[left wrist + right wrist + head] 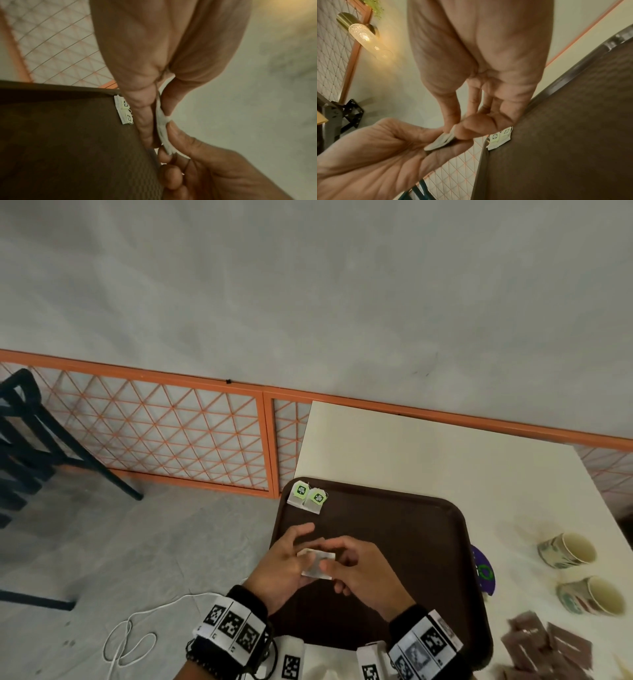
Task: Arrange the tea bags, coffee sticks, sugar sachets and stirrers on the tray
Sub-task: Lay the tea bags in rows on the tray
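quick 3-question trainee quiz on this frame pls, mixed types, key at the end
1. How many tea bags already lie on the tray?
2. True or false: the paper cups stand upright on the tray.
3. The white tea bag above the tray is held by: A) left hand only, B) right hand only, C) both hands.

Key: 1) two, in the far left corner. 2) false. 3) C.

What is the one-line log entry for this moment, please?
both hands pinch one tea bag above tray | two tea bags placed
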